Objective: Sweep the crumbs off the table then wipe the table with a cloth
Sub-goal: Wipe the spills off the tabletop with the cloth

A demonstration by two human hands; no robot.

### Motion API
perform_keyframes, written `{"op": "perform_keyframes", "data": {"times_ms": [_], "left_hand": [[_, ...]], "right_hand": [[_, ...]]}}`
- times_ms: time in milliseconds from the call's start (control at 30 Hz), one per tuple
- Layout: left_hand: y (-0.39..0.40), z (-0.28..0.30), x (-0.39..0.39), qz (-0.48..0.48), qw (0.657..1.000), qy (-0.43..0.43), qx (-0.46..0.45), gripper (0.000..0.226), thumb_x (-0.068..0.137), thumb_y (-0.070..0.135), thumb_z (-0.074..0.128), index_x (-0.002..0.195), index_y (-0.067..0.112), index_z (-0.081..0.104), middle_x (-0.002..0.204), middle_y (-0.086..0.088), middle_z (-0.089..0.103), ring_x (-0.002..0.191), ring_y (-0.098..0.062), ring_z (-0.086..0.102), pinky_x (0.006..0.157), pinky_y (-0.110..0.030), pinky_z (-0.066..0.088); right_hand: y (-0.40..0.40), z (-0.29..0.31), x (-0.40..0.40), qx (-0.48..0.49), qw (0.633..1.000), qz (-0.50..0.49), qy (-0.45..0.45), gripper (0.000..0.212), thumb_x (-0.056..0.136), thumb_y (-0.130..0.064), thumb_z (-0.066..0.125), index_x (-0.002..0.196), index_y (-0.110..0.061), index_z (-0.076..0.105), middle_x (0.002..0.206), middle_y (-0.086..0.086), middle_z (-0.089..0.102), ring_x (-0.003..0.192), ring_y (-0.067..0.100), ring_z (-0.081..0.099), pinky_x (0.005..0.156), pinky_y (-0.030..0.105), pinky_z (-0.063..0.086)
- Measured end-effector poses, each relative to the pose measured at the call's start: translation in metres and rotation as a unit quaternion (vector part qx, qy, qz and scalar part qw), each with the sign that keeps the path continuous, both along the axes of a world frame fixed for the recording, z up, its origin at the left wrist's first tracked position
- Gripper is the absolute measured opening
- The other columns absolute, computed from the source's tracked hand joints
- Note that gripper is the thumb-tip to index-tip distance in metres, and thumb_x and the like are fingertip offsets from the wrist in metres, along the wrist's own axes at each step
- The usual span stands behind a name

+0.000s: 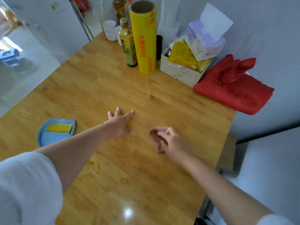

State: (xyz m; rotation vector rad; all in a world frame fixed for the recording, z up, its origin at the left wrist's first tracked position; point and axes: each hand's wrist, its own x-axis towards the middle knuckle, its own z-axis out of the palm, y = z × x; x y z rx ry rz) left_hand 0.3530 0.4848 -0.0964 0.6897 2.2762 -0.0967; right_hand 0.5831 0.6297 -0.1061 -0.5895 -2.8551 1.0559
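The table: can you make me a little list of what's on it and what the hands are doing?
table: wooden top
left hand: fingers spread, flat on the wood
right hand: fingers loosely curled, holding nothing, blurred
brush and dustpan: blue, yellow bristles, near left edge, untouched
red cloth: crumpled, far right corner
yellow roll: standing upright at the back
bottle: beside the roll
crumbs: too small to tell

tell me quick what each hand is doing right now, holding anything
Left hand: open, fingers spread, over the table, holding nothing.
Right hand: blurred, fingers loosely curled; nothing visible in it.
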Motion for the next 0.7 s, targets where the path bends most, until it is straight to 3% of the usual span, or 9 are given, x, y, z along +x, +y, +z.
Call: {"op": "perform_keyframes", "data": {"times_ms": [67, 133, 200, 267, 367, 433, 533, 600, 700], "left_hand": [[0.000, 0.003, -0.002, -0.008, 1.000, 0.005, -0.004, 0.091, 0.090, 0.051, 0.066, 0.149, 0.062, -0.002, 0.164, -0.001, -0.026, 0.148, -0.047, -0.018, 0.116, -0.062, 0.027], [-0.001, 0.009, 0.001, -0.012, 1.000, 0.010, -0.013, 0.088, 0.092, 0.053, 0.063, 0.150, 0.060, -0.003, 0.165, -0.002, -0.023, 0.149, -0.048, -0.016, 0.115, -0.060, 0.030], [-0.003, 0.016, 0.011, -0.029, 0.998, 0.058, -0.020, 0.084, 0.093, 0.054, 0.060, 0.153, 0.056, 0.001, 0.166, -0.006, -0.014, 0.150, -0.047, -0.009, 0.111, -0.058, 0.037], [-0.007, 0.025, 0.037, -0.068, 0.992, 0.108, -0.004, 0.075, 0.096, 0.049, 0.058, 0.154, 0.052, 0.012, 0.165, -0.010, 0.003, 0.150, -0.047, 0.004, 0.106, -0.055, 0.043], [-0.007, 0.027, 0.096, -0.115, 0.986, 0.099, 0.062, 0.066, 0.097, 0.045, 0.057, 0.153, 0.049, 0.022, 0.161, -0.008, 0.019, 0.143, -0.042, 0.027, 0.102, -0.048, 0.047], [-0.010, 0.024, 0.132, -0.141, 0.988, 0.042, 0.047, 0.075, 0.094, 0.050, 0.061, 0.155, 0.049, 0.016, 0.165, -0.009, 0.005, 0.148, -0.044, 0.016, 0.111, -0.052, 0.039], [-0.013, 0.020, 0.155, -0.144, 0.989, 0.014, 0.025, 0.091, 0.089, 0.055, 0.067, 0.156, 0.049, 0.007, 0.166, -0.009, -0.013, 0.151, -0.046, -0.005, 0.117, -0.063, 0.023], [-0.012, 0.025, 0.155, -0.141, 0.990, 0.009, 0.022, 0.094, 0.086, 0.055, 0.070, 0.156, 0.049, 0.008, 0.166, -0.010, -0.012, 0.150, -0.047, -0.006, 0.116, -0.065, 0.025], [-0.008, 0.030, 0.155, -0.141, 0.990, 0.005, 0.012, 0.095, 0.086, 0.054, 0.071, 0.156, 0.050, 0.007, 0.166, -0.010, -0.013, 0.150, -0.049, -0.006, 0.115, -0.066, 0.024]], "right_hand": [[-0.067, -0.004, 0.045, -0.041, 0.978, 0.203, -0.014, 0.032, 0.095, -0.026, 0.056, 0.125, -0.034, 0.065, 0.125, -0.013, 0.050, 0.100, 0.006, 0.057, 0.083, 0.001, 0.041], [-0.077, -0.002, 0.078, -0.054, 0.954, 0.294, -0.039, 0.034, 0.096, -0.025, 0.057, 0.128, -0.036, 0.062, 0.121, -0.010, 0.051, 0.108, 0.013, 0.060, 0.083, 0.022, 0.052], [-0.032, 0.004, 0.087, -0.082, 0.978, 0.189, -0.042, 0.031, 0.101, -0.018, 0.056, 0.125, -0.037, 0.063, 0.120, -0.019, 0.054, 0.094, 0.010, 0.068, 0.073, 0.025, 0.056], [0.038, 0.008, 0.086, 0.014, 0.997, -0.032, -0.070, 0.030, 0.104, -0.019, 0.053, 0.127, -0.033, 0.063, 0.121, -0.013, 0.057, 0.090, 0.017, 0.069, 0.072, 0.022, 0.054], [0.091, 0.004, 0.087, 0.063, 0.945, -0.303, -0.103, 0.032, 0.104, -0.024, 0.050, 0.133, -0.028, 0.061, 0.123, 0.009, 0.061, 0.098, 0.026, 0.066, 0.078, 0.034, 0.052], [0.047, -0.001, 0.086, 0.048, 0.965, -0.250, -0.071, 0.030, 0.100, -0.021, 0.053, 0.123, -0.035, 0.064, 0.121, 0.004, 0.060, 0.095, 0.020, 0.068, 0.074, 0.032, 0.050], [-0.057, -0.006, 0.117, -0.024, 0.998, -0.020, -0.051, 0.034, 0.088, -0.022, 0.057, 0.102, -0.052, 0.060, 0.117, -0.023, 0.053, 0.072, -0.001, 0.065, 0.060, 0.024, 0.054], [-0.107, -0.012, 0.157, -0.026, 0.992, 0.089, -0.085, 0.033, 0.085, -0.028, 0.049, 0.105, -0.052, 0.056, 0.110, -0.036, 0.040, 0.081, -0.006, 0.058, 0.062, 0.018, 0.044], [-0.109, -0.003, 0.180, -0.098, 0.983, 0.123, -0.097, 0.036, 0.091, -0.020, 0.050, 0.105, -0.052, 0.058, 0.115, -0.036, 0.044, 0.079, -0.002, 0.062, 0.066, 0.020, 0.050]]}}
